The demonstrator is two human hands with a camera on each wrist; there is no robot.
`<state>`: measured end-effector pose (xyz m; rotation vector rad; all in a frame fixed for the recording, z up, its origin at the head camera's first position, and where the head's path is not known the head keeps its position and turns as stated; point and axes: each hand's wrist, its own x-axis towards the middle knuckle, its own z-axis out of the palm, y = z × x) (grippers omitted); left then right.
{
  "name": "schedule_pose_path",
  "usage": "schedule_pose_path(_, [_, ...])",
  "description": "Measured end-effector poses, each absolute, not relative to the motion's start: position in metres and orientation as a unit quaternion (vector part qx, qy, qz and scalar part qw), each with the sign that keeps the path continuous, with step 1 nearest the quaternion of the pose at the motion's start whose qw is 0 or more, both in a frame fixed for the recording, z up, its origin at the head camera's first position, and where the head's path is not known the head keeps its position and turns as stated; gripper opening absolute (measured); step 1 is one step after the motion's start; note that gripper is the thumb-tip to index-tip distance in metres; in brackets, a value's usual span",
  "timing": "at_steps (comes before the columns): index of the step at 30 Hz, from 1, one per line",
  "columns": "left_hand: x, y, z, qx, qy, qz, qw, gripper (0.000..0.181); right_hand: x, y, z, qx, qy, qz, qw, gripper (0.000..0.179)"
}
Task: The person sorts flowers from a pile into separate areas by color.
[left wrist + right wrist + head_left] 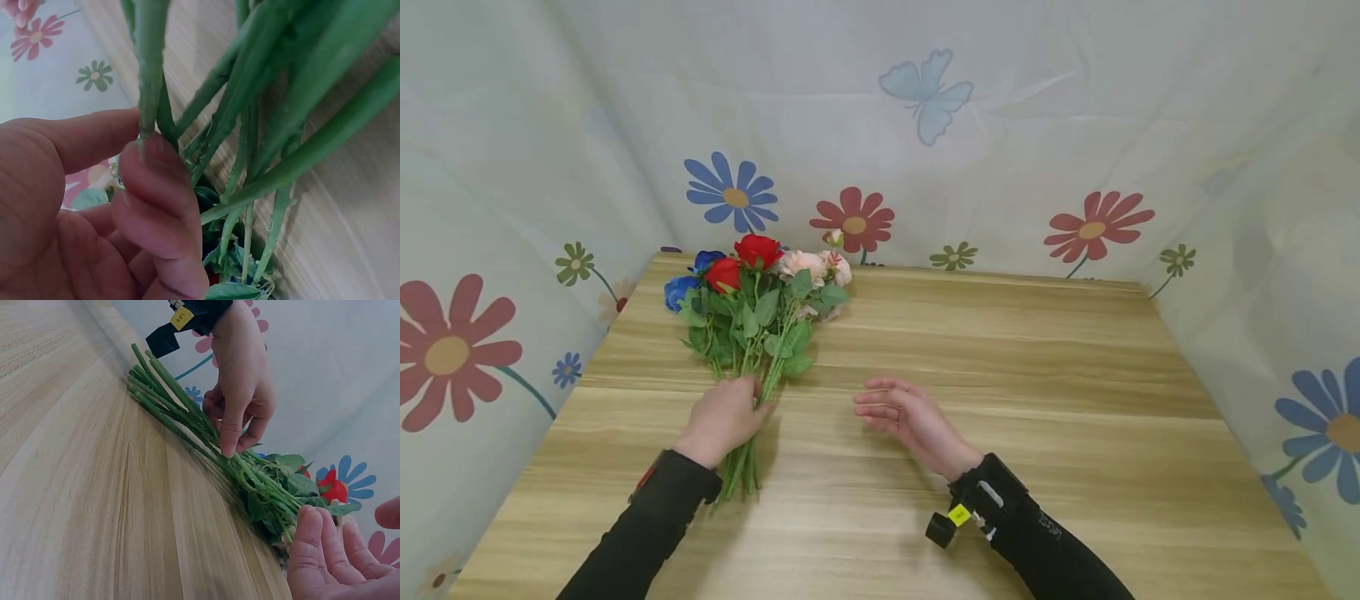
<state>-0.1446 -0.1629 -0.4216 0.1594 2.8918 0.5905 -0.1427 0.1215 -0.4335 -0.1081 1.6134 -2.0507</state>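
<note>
A bunch of flowers lies on the left of the table, with red, blue and pale pink blooms at the far end and green stems toward the near side. In the head view my left hand is at the stems below the leaves. Its thumb and forefinger pinch a stem in the left wrist view, while several other stems pass beside the fingers. My right hand is held to the right of the bunch, apart from it, with fingers slightly bent and nothing in them.
The wooden table has a light striped grain. White cloth printed with flowers and a butterfly hangs behind it and along both sides. A small black camera sticks out from the right wrist strap.
</note>
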Motion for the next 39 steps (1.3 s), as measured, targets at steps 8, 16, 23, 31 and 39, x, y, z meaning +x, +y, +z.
schedule_pose_path(8, [-0.148,-0.164,-0.423,0.049,0.970,0.217,0.093,0.019,-0.144,0.124,-0.434,-0.042,0.595,-0.757,0.265,0.049])
schedule_pose_path(16, [-0.148,-0.165,-0.423,0.047,0.961,0.249,0.113,0.018,-0.145,0.126,-0.435,-0.041,0.602,-0.753,0.263,0.049])
schedule_pose_path(23, [-0.152,-0.167,-0.425,0.053,0.942,0.300,0.140,0.027,-0.146,0.129,-0.436,-0.035,0.598,-0.755,0.266,0.047])
schedule_pose_path(31, [-0.154,-0.169,-0.428,0.049,0.935,0.312,0.160,0.029,-0.146,0.129,-0.436,-0.030,0.604,-0.749,0.270,0.047])
schedule_pose_path(39, [-0.156,-0.169,-0.427,0.064,0.942,0.299,0.141,0.021,-0.147,0.128,-0.438,-0.025,0.612,-0.742,0.271,0.044])
